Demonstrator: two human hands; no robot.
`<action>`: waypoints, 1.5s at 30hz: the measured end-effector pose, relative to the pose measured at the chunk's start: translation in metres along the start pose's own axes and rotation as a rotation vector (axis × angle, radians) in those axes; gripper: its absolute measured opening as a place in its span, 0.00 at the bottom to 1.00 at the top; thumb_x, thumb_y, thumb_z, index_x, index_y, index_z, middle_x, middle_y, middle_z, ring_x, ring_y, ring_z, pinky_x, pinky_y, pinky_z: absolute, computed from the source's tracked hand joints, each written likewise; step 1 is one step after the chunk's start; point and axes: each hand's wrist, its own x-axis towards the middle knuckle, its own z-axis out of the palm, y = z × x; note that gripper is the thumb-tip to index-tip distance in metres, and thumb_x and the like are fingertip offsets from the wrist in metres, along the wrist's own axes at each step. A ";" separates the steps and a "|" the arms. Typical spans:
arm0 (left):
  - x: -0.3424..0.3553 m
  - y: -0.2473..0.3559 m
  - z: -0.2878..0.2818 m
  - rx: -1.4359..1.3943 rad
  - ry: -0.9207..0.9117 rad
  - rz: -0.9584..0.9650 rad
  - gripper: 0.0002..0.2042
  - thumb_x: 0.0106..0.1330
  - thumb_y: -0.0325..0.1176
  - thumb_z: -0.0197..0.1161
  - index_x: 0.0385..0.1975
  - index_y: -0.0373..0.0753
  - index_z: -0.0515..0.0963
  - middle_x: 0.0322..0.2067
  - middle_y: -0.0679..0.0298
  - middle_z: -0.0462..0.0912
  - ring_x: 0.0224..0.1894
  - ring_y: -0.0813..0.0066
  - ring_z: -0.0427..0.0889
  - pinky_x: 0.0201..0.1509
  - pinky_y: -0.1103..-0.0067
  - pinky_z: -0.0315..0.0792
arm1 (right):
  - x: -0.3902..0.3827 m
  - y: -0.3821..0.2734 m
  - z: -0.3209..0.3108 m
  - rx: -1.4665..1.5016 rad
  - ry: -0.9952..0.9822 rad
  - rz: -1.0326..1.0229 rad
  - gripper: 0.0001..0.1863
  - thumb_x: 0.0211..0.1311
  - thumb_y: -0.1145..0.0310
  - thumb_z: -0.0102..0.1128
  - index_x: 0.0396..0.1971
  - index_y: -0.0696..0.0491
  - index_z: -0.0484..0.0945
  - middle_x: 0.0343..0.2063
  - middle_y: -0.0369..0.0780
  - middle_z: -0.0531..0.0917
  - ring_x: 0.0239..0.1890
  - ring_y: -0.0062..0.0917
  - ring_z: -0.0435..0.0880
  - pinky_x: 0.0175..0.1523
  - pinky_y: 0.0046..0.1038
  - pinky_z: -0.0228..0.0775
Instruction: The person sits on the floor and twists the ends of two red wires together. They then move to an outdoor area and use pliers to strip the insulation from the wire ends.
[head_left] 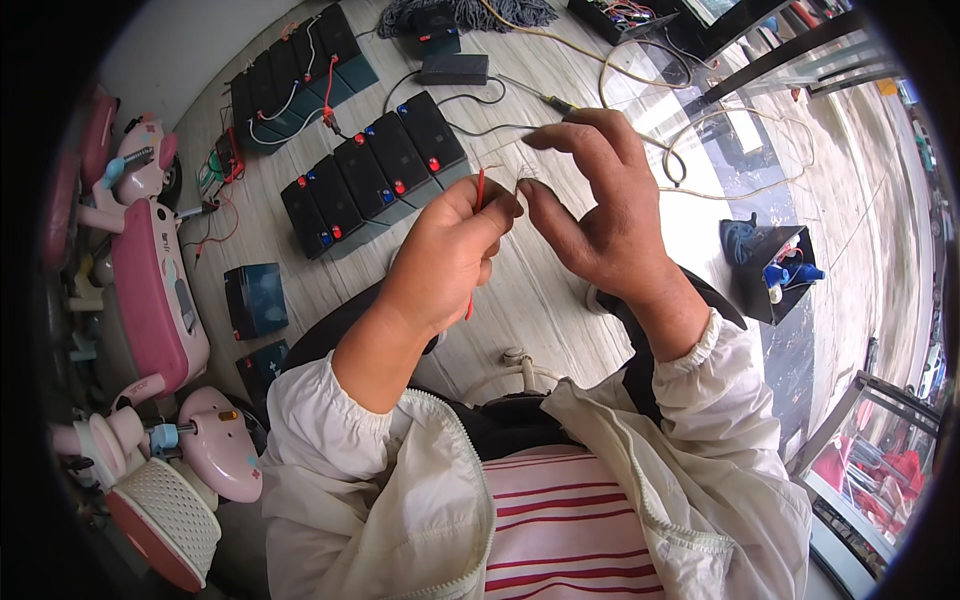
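White jacket (380,530), open over a striped shirt (560,530), sits nearest. Left hand (440,250): thumb and fingers closed in a pinch on the red wire (481,190), mid-scene above the floor. Gripping below the top end probably leaves that end exposed to the right hand (605,200), just right of it. Right thumb and index well apart, other fingers curled; fine strands show by the thumb tip, can't tell if gripped. Battery row (375,170) stands left, terminals up, likely for access; second row (300,80) farther off. Wire: thin, red insulation, near straight, lower end out below the left palm, coppery hairs near top.
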 end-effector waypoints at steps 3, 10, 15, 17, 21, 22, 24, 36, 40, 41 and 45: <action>-0.002 -0.002 0.004 0.018 -0.014 0.002 0.02 0.68 0.29 0.52 0.34 0.40 0.71 0.22 0.77 0.65 0.19 0.94 0.56 0.17 0.90 0.49 | 0.001 -0.001 -0.003 0.015 -0.056 -0.054 0.25 0.47 0.68 0.66 0.50 0.46 0.78 0.43 0.44 0.75 0.38 0.36 0.72 0.44 0.33 0.68; -0.001 -0.005 0.004 0.001 -0.058 -0.007 0.03 0.67 0.27 0.51 0.37 0.39 0.71 0.23 0.75 0.67 0.18 0.94 0.57 0.16 0.90 0.50 | -0.002 -0.001 -0.005 0.007 -0.106 -0.069 0.25 0.47 0.70 0.66 0.50 0.45 0.80 0.44 0.43 0.76 0.41 0.36 0.73 0.46 0.34 0.68; 0.000 -0.003 0.006 -0.010 -0.054 -0.030 0.03 0.69 0.30 0.53 0.34 0.41 0.71 0.22 0.77 0.65 0.17 0.94 0.55 0.16 0.90 0.48 | -0.003 0.003 -0.006 -0.020 -0.086 -0.076 0.24 0.45 0.72 0.68 0.47 0.47 0.80 0.42 0.41 0.77 0.42 0.35 0.74 0.45 0.34 0.69; 0.001 -0.004 0.004 -0.020 -0.060 -0.024 0.04 0.69 0.32 0.54 0.33 0.42 0.71 0.21 0.78 0.64 0.18 0.94 0.54 0.16 0.90 0.48 | -0.004 0.004 -0.004 -0.015 -0.061 -0.083 0.23 0.44 0.73 0.69 0.46 0.48 0.80 0.40 0.40 0.78 0.41 0.35 0.75 0.44 0.34 0.70; 0.001 -0.005 0.003 -0.026 -0.075 -0.013 0.05 0.70 0.34 0.54 0.31 0.43 0.70 0.21 0.78 0.63 0.17 0.94 0.54 0.16 0.90 0.47 | -0.004 0.003 -0.002 -0.023 -0.043 -0.094 0.23 0.43 0.74 0.69 0.45 0.49 0.80 0.38 0.38 0.79 0.40 0.35 0.76 0.44 0.33 0.70; 0.001 -0.004 0.003 -0.026 -0.076 -0.012 0.05 0.70 0.34 0.55 0.31 0.43 0.70 0.21 0.78 0.63 0.17 0.94 0.54 0.16 0.90 0.46 | -0.004 0.002 -0.002 -0.023 -0.042 -0.095 0.23 0.43 0.74 0.69 0.44 0.49 0.81 0.37 0.38 0.79 0.40 0.34 0.76 0.44 0.33 0.70; 0.000 -0.003 0.003 0.003 -0.050 -0.021 0.06 0.70 0.34 0.54 0.31 0.42 0.71 0.21 0.78 0.63 0.18 0.94 0.54 0.18 0.90 0.48 | -0.004 0.002 -0.001 -0.020 -0.040 -0.095 0.21 0.43 0.74 0.69 0.42 0.49 0.81 0.36 0.38 0.79 0.39 0.34 0.76 0.43 0.33 0.70; 0.001 -0.036 0.006 0.397 -0.032 0.310 0.07 0.68 0.30 0.54 0.34 0.32 0.71 0.27 0.64 0.74 0.31 0.78 0.69 0.38 0.78 0.67 | -0.008 -0.004 0.007 -0.010 -0.038 0.015 0.12 0.41 0.78 0.65 0.27 0.51 0.73 0.25 0.39 0.73 0.30 0.38 0.71 0.33 0.36 0.64; 0.002 -0.030 0.010 0.450 -0.015 0.340 0.07 0.67 0.30 0.53 0.34 0.30 0.70 0.27 0.55 0.75 0.30 0.68 0.73 0.38 0.74 0.69 | -0.012 -0.002 0.012 -0.007 -0.020 0.065 0.11 0.42 0.78 0.63 0.28 0.52 0.73 0.24 0.41 0.74 0.30 0.40 0.72 0.34 0.37 0.65; 0.002 -0.033 0.009 0.477 -0.026 0.319 0.08 0.67 0.30 0.53 0.34 0.30 0.70 0.27 0.54 0.75 0.29 0.64 0.73 0.38 0.73 0.69 | -0.012 -0.002 0.013 0.000 -0.023 0.081 0.11 0.43 0.79 0.63 0.28 0.52 0.73 0.24 0.41 0.74 0.30 0.41 0.72 0.34 0.37 0.66; -0.020 -0.061 0.010 0.648 -0.087 0.211 0.11 0.68 0.34 0.54 0.34 0.30 0.70 0.25 0.50 0.75 0.29 0.54 0.74 0.36 0.69 0.69 | 0.004 0.025 0.007 0.079 0.278 0.233 0.07 0.52 0.80 0.61 0.31 0.55 0.76 0.25 0.39 0.79 0.27 0.27 0.78 0.33 0.27 0.70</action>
